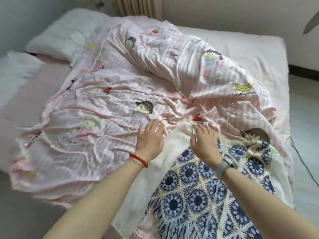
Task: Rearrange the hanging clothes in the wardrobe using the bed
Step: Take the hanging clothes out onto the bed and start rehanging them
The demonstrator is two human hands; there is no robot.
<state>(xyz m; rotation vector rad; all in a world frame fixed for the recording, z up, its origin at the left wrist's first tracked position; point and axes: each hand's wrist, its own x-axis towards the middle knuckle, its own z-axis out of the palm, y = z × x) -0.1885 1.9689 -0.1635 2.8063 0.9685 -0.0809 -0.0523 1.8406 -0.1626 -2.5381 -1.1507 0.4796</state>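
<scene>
Garment: we see a blue-and-cream patterned top (198, 192) lying flat on the near edge of the bed (250, 49), over a white cloth (165, 149).
Hanger: a wire hanger (231, 118) sits at its neckline.
Right hand (205, 144): we see it pinching the neckline.
Left hand (150, 138): relaxed, fingers spread on the pink striped quilt (112, 104).
Beyond: a white pillow (65, 38) at the far left.
</scene>
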